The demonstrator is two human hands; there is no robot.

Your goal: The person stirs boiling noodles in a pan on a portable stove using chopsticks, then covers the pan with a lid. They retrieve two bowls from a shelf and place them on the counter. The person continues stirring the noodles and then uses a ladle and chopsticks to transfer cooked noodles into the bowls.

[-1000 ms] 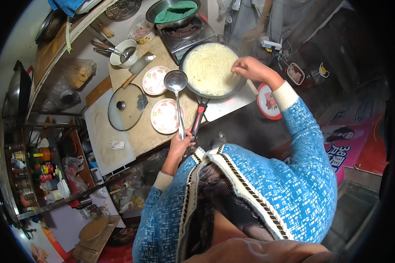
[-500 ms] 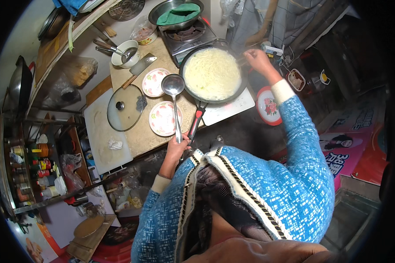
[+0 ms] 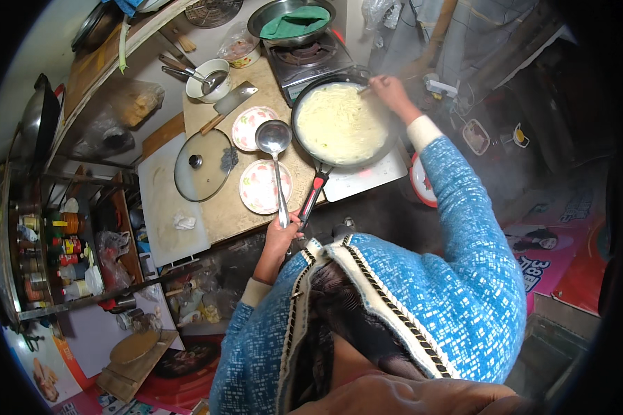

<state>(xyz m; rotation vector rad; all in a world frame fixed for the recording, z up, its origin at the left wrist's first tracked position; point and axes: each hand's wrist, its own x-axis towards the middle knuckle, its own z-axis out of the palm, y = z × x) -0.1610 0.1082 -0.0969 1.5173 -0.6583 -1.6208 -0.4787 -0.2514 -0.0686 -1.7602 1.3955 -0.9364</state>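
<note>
A black frying pan [image 3: 387, 149] full of pale yellow noodles [image 3: 339, 124] sits on a white cooktop [image 3: 367, 178], its red and black handle [image 3: 311, 200] pointing toward me. My left hand [image 3: 282, 238] grips the end of a steel ladle [image 3: 275, 142] whose bowl hovers left of the pan, above two flowered plates [image 3: 262, 187]. My right hand [image 3: 389, 90] reaches over the pan's far rim and holds a thin utensil [image 3: 364, 88] at the edge of the noodles; steam rises around it.
A glass lid [image 3: 202, 166], a cleaver [image 3: 230, 105] and a white bowl [image 3: 208, 83] with spoons lie on the wooden counter. A gas burner [image 3: 304, 52] carries a steel pan with a green cloth. A white cutting board [image 3: 166, 207] and a spice shelf [image 3: 45, 249] stand at left.
My right hand has moved from the pan's near right rim to its far rim. The left hand keeps hold of the ladle in about the same place.
</note>
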